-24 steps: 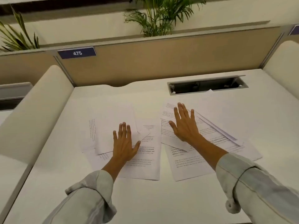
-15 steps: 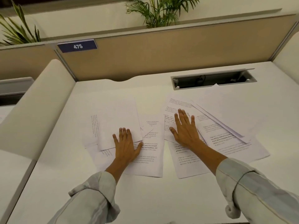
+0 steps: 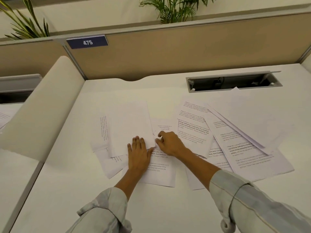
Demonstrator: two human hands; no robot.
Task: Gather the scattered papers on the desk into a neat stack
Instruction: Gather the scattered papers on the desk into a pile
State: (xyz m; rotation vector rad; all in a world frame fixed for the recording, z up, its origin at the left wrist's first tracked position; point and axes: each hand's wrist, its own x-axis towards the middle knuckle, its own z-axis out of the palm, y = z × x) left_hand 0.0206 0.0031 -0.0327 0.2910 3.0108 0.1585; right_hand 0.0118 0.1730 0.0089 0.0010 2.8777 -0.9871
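Observation:
Several white sheets lie scattered and overlapping across the white desk (image 3: 168,209). In the left cluster a blank sheet (image 3: 131,125) lies on top of printed pages (image 3: 159,172). The right cluster of printed pages (image 3: 193,130) fans out toward a blank sheet (image 3: 255,115) at the far right. My left hand (image 3: 138,153) lies flat, fingers together, on the blank sheet's near corner. My right hand (image 3: 170,142) sits just to its right with fingers curled at that sheet's right edge; whether it grips the paper is unclear.
An open cable tray (image 3: 232,82) is sunk into the desk behind the right cluster. A tan partition (image 3: 185,51) with a "475" label (image 3: 87,42) closes the back. A rounded white divider (image 3: 42,106) borders the left side. Plants (image 3: 175,9) stand beyond.
My right hand left the right cluster and moved left to the blank sheet's edge, curling its fingers. My left hand stayed flat on the left cluster.

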